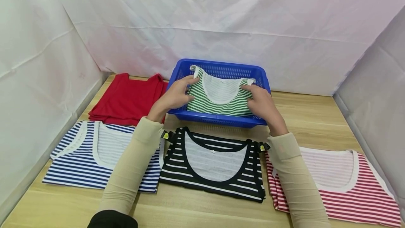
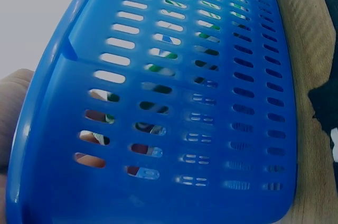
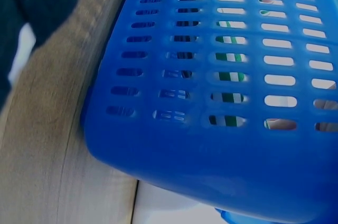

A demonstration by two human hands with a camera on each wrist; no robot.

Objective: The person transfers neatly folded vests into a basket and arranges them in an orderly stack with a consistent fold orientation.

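A folded green-and-white striped tank top (image 1: 218, 98) with a white neckline is lying flat inside the blue slotted plastic basket (image 1: 221, 67), its straps pointing toward 12 o'clock and its folded hem toward 6 o'clock. The basket is sitting upright on the wood surface at 12 o'clock. Through its wall slots in both wrist views, bits of green stripe are showing.

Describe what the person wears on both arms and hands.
Both hands are bare: no gloves or rings show on the left hand or right hand. Each forearm is covered by a snug beige sleeve ending at the wrist. A black garment edge shows above the left sleeve.
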